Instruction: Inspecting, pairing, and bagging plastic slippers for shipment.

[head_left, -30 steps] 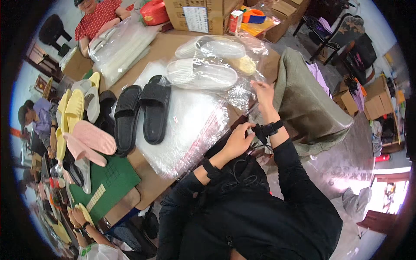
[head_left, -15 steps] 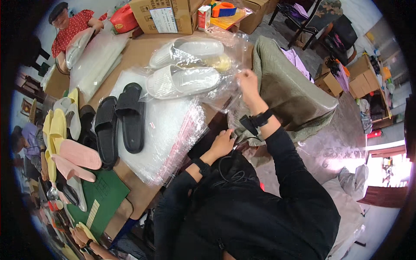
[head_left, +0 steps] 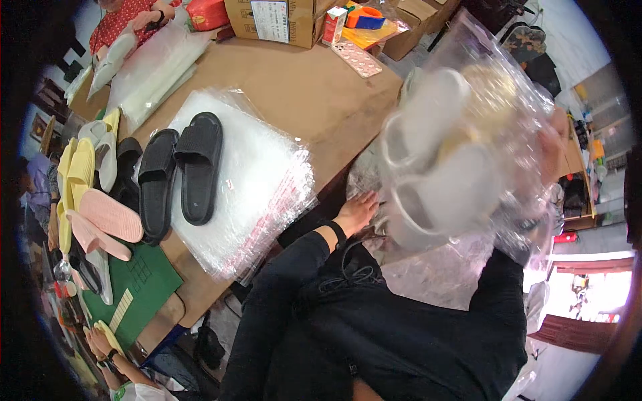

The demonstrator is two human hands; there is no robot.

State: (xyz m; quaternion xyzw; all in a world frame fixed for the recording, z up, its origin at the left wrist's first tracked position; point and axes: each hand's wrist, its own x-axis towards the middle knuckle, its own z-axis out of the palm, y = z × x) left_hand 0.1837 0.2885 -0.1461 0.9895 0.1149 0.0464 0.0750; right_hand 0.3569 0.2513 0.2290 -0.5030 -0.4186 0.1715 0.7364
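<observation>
My right hand (head_left: 552,137) is raised at the right, blurred behind a clear plastic bag (head_left: 461,160) that it grips. The bag hangs in the air and holds white slippers (head_left: 428,120). My left hand (head_left: 358,211) is lower, at the edge of the brown table (head_left: 314,87), with its fingers apart and touching the bag's bottom crumple. A pair of black slippers (head_left: 180,170) lies on a stack of clear plastic bags (head_left: 261,194) on the table to the left.
Yellow, pink and white slippers (head_left: 87,200) are piled at the table's left end beside a green mat (head_left: 137,287). Cardboard boxes (head_left: 274,17) stand at the far edge. A person in red (head_left: 127,20) works at the top left. Another person's hand (head_left: 100,341) shows at the lower left.
The bagged white slippers were lying on the table; now my right hand has lifted them up and to the right. My left hand has come off my right wrist.
</observation>
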